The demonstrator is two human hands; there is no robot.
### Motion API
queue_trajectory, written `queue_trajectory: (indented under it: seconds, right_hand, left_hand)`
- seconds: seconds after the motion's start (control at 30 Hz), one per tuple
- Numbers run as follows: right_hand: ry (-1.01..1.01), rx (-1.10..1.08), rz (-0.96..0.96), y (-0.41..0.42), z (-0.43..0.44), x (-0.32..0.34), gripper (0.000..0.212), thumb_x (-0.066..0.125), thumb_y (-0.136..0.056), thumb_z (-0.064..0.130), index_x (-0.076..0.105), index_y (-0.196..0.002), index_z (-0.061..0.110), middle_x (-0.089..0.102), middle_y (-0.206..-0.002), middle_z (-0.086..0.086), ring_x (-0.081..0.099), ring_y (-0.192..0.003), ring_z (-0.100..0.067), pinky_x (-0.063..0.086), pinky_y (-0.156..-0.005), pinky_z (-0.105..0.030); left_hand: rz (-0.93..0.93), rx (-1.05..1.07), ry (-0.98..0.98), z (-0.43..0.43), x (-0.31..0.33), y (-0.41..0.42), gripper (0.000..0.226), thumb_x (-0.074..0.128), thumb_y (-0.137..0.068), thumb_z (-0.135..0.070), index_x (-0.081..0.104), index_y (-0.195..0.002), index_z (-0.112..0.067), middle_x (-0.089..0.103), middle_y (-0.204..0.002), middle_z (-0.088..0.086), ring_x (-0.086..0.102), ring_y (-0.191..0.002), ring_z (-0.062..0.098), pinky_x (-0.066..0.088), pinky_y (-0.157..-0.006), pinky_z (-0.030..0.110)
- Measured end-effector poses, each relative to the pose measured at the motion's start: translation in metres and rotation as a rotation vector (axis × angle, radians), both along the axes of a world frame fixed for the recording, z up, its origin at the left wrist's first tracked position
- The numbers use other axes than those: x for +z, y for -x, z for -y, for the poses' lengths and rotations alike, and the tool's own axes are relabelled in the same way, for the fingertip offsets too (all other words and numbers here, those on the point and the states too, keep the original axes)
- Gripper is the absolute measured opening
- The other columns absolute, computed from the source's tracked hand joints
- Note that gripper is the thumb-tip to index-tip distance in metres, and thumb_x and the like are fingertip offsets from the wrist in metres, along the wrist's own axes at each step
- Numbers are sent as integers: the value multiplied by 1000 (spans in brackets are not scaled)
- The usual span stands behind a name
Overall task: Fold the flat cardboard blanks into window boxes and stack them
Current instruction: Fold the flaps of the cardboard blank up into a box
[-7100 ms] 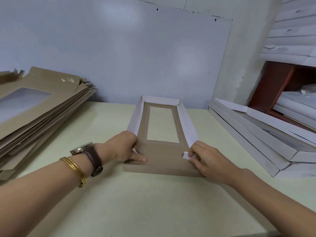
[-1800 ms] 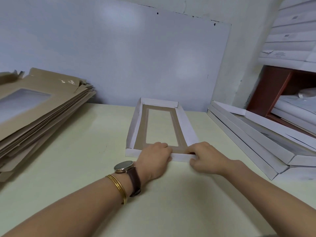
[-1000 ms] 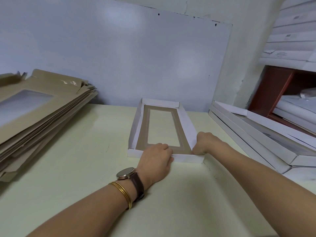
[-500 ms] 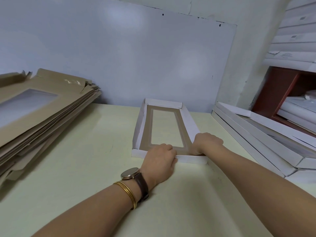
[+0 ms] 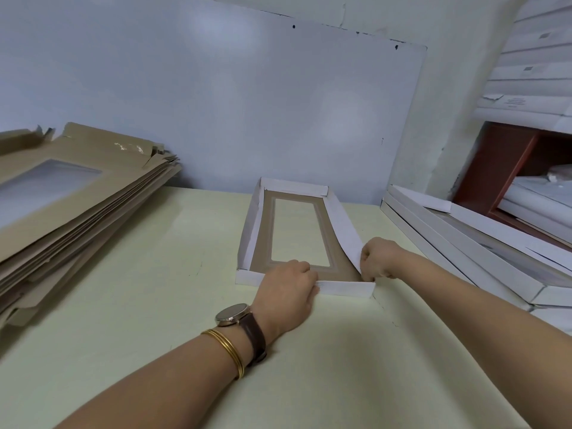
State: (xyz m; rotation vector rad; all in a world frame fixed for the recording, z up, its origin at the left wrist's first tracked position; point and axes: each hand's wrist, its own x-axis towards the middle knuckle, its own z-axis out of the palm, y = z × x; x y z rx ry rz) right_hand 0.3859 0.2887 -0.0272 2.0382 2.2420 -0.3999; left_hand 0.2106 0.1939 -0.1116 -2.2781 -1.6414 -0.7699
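In the head view, the half-formed window box (image 5: 342, 224) lay lengthwise on the pale table (image 5: 154, 305), between the pile of flat blanks (image 5: 77, 196) on the left and the stack of finished boxes (image 5: 464, 243) on the right. The left grip (image 5: 286, 292) was clenched over the near end wall, fingers hooked inside it and the heel of the hand on the table. The right grip (image 5: 379, 258) pinched the near end of the right side wall at the corner, where that wall bowed inward.

The board looked thin and light, stiff only along its creases, so it would likely bend or spring open if let go. The clear window panel seemed the weak part, easy to dent. Holding by the white walls near a corner, with one hand pinning the end, appeared the safest way.
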Motion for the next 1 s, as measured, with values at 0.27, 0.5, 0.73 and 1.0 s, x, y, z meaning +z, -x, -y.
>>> queue_trajectory:
  seconds: [0.27, 0.5, 0.73, 1.0]
  right_hand:
    - [-43, 141, 5, -3, -6, -13, 26, 45, -77, 7, 69, -84, 0, 56, -89, -9, 48, -71, -24, 44, -65, -27]
    - [21, -27, 8, -1, -7, -9, 17, 59, -73, 3, 45, -68, 10, 42, -67, -5, 38, -51, -17, 30, -45, -19]
    - [-193, 126, 116, 11, 5, -22, 12, 47, -83, 15, 54, -74, 19, 41, -87, -1, 32, -96, -27, 33, -78, -33]
    - [-72, 391, -426, 46, 51, -27, 16, 47, -84, 11, 54, -70, 11, 56, -71, 0, 48, -68, -16, 36, -59, -28]
  left_hand:
    - [-6, 1, 3, 1, 1, 0, 20, 43, -96, -26, 53, -85, -13, 55, -89, 5, 50, -86, 26, 30, -65, 35]
    - [2, -6, 9, 2, 2, 0, 20, 44, -96, -26, 54, -85, -12, 56, -89, 6, 50, -86, 27, 30, -66, 34]
    - [7, -3, 5, 3, 2, 0, 20, 45, -95, -24, 56, -84, -11, 57, -88, 8, 51, -86, 29, 35, -67, 37]
    - [82, 16, -10, 6, 3, -2, 20, 49, -93, -26, 52, -103, -9, 60, -91, 9, 54, -83, 30, 36, -70, 38]
